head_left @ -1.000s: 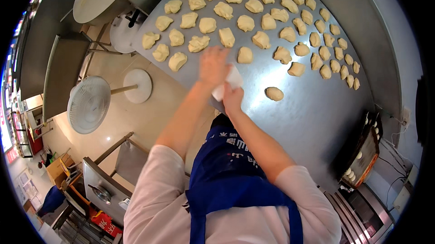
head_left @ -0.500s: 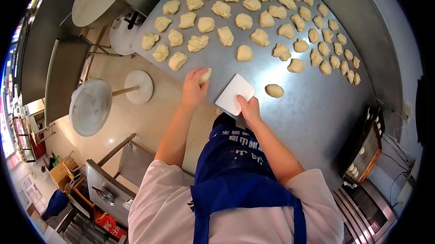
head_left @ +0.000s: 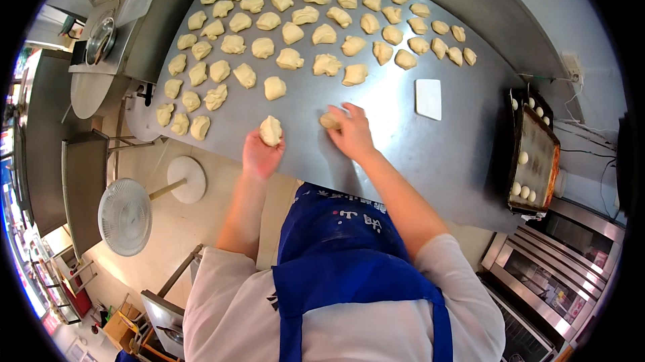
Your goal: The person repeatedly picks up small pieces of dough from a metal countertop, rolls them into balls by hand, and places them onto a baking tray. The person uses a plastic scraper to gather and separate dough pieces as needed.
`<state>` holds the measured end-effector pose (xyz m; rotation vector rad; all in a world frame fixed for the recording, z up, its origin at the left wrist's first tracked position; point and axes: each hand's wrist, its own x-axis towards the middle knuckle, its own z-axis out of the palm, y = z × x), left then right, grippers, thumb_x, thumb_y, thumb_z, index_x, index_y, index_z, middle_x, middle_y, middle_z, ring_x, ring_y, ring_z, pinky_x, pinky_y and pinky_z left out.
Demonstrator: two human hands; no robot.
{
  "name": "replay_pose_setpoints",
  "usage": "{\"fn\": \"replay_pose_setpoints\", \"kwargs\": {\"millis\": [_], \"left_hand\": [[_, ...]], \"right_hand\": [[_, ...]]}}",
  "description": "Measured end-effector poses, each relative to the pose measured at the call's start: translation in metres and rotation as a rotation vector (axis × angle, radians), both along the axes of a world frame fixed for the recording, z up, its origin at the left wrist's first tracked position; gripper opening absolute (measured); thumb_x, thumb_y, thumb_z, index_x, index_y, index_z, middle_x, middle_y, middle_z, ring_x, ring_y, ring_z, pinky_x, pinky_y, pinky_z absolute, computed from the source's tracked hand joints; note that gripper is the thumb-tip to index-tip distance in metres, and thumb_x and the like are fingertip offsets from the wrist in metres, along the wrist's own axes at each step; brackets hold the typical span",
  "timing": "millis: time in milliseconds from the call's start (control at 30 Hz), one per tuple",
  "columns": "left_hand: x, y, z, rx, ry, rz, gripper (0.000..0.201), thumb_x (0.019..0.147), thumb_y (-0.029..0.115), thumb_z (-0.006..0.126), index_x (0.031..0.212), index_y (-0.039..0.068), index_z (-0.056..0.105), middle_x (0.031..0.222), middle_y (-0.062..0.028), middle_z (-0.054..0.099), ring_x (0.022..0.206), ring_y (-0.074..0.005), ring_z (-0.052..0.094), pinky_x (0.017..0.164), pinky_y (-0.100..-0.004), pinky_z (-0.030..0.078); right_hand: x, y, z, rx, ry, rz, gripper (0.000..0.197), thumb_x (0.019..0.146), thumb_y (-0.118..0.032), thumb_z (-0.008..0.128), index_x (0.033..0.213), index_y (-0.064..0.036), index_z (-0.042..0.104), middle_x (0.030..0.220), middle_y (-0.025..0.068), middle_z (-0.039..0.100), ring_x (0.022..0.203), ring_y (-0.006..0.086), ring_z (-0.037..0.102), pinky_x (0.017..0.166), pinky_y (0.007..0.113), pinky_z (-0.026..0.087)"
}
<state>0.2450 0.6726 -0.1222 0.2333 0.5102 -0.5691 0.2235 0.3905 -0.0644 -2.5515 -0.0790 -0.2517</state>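
Note:
A pale, lumpy dough piece (head_left: 271, 131) rests in my left hand (head_left: 261, 157), held at the table's near edge with the fingers curled under it. To its right, my right hand (head_left: 353, 135) reaches over the metal table with its fingers around a second dough piece (head_left: 329, 121), which is partly covered by the hand. Farther right lies a white dough scraper (head_left: 428, 99), flat on the tabletop and touched by neither hand. Beyond both hands, many similar dough pieces (head_left: 290, 59) are spread in loose rows.
Dark baking trays (head_left: 537, 154) with a few round white dough balls stand at the table's right end. Below them is a metal oven (head_left: 551, 281). A white standing fan (head_left: 125, 217) is on the floor to the left, and a steel bowl (head_left: 101, 41) sits on a counter at the far left.
My right hand has let go of the scraper, which now lies on the table, and has closed around a dough piece. My left hand has turned its dough piece upward. The view has shifted.

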Motion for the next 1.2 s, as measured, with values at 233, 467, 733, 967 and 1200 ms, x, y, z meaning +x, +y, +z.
{"fn": "replay_pose_setpoints", "kwargs": {"millis": [233, 467, 733, 967, 1200], "left_hand": [[-0.041, -0.132, 0.072, 1.001, -0.298, -0.095, 0.047, 0.106, 0.018, 0.056, 0.150, 0.006, 0.052, 0.142, -0.0095, 0.060, 0.122, -0.0253, 0.061, 0.100, -0.0394, 0.051], [-0.104, -0.217, 0.055, 1.860, -1.103, -0.368, 0.042, 0.093, 0.010, 0.071, 0.135, 0.008, 0.066, 0.126, -0.0134, 0.066, 0.115, -0.0329, 0.061, 0.103, -0.0459, 0.048], [-0.078, -0.295, -0.002, 2.313, -1.284, -0.533, 0.018, 0.093, 0.015, 0.067, 0.110, 0.016, 0.074, 0.103, -0.0044, 0.068, 0.099, -0.0290, 0.060, 0.086, -0.0423, 0.046], [0.015, -0.288, 0.001, 1.873, -1.711, -0.428, 0.011, 0.091, 0.016, 0.067, 0.083, 0.009, 0.070, 0.083, -0.0090, 0.067, 0.082, -0.0334, 0.062, 0.074, -0.0480, 0.046], [-0.076, -0.252, -0.021, 1.968, -1.588, -0.325, 0.022, 0.089, 0.019, 0.070, 0.072, 0.008, 0.062, 0.075, -0.0096, 0.062, 0.074, -0.0347, 0.060, 0.068, -0.0493, 0.047]], "right_hand": [[0.009, -0.052, -0.028, 0.284, 0.193, 0.192, 0.037, 0.082, -0.014, 0.079, 0.118, -0.0100, 0.073, 0.125, 0.0123, 0.066, 0.116, 0.0369, 0.062, 0.097, 0.045, 0.054], [-0.128, -0.241, 0.008, 0.261, -0.029, -0.116, 0.045, 0.078, -0.019, 0.086, 0.118, -0.0086, 0.070, 0.123, 0.0139, 0.063, 0.114, 0.0369, 0.062, 0.096, 0.044, 0.054], [-0.194, -0.259, -0.052, -0.124, -0.058, -0.318, 0.019, 0.082, -0.018, 0.078, 0.099, -0.0145, 0.070, 0.113, 0.0066, 0.064, 0.107, 0.0308, 0.058, 0.096, 0.047, 0.043], [-0.109, -0.351, -0.057, -0.212, -0.294, -0.277, 0.013, 0.070, -0.015, 0.074, 0.077, -0.0129, 0.064, 0.080, 0.0049, 0.064, 0.086, 0.0287, 0.060, 0.085, 0.047, 0.044], [-0.201, -0.274, -0.050, 0.115, -0.204, -0.224, 0.027, 0.064, -0.016, 0.084, 0.066, -0.0139, 0.056, 0.083, 0.0041, 0.064, 0.085, 0.0292, 0.063, 0.079, 0.042, 0.051]]}}
